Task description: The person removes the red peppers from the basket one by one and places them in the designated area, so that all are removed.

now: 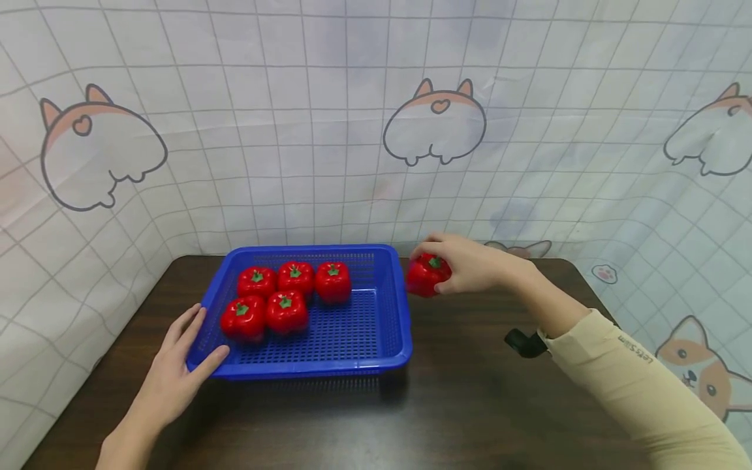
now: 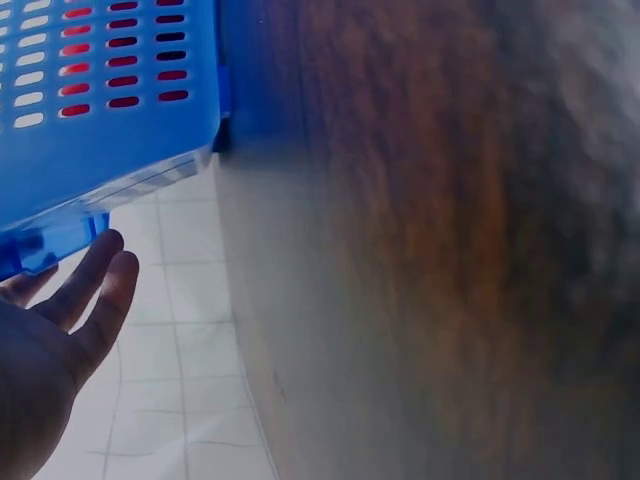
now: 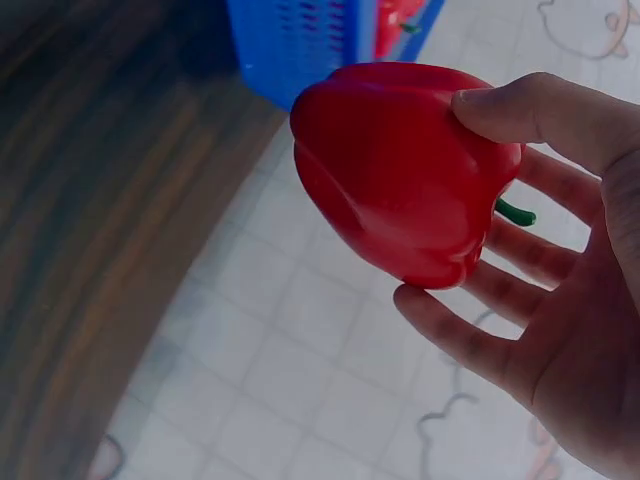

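Note:
My right hand (image 1: 472, 261) grips a shiny red bell pepper (image 1: 424, 277) with a short green stem, just right of a blue plastic basket (image 1: 305, 367). In the right wrist view, the thumb presses one side of the pepper (image 3: 400, 170) and the fingers lie along the other. The pepper is held above the table. At the basket's front left corner, my left hand (image 1: 167, 382) touches the rim with relaxed, spread fingers. The left wrist view shows those fingers close under the rim. Several more red bell peppers (image 1: 288, 312) stand upright in the basket's left and middle, stems up.
The basket stands on a dark brown wooden table (image 1: 470, 405). Bare basket floor (image 1: 346, 333) shows at its right side. A small black object (image 1: 525, 343) is by the right sleeve (image 1: 634, 385). A white gridded cloth (image 1: 341, 163) with cartoon dogs surrounds the table.

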